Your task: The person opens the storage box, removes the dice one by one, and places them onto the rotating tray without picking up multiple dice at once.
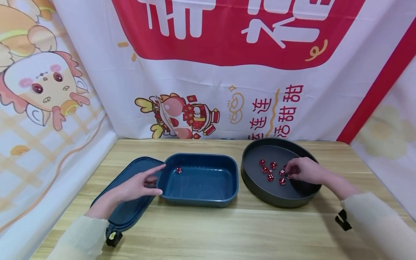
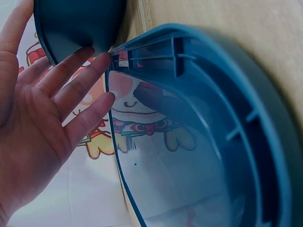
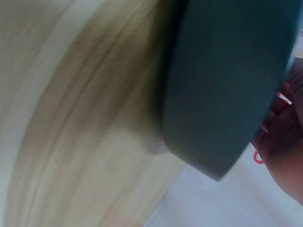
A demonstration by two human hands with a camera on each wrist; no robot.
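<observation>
My left hand, fingers spread, reaches over the lid with fingertips at the left rim of a blue rectangular container. In the left wrist view, the palm and extended fingers of that hand show beside the ridged lid. One red die lies inside the container near its far left corner. My right hand dips into a round dark pan, curled fingertips right at a red die; I cannot tell whether they pinch it. Several more red dice lie beside it.
Everything stands on a light wooden table. A printed white and red cloth hangs along its back edge, with another patterned cloth at the left. In the right wrist view, the pan's outer wall hides much of the hand.
</observation>
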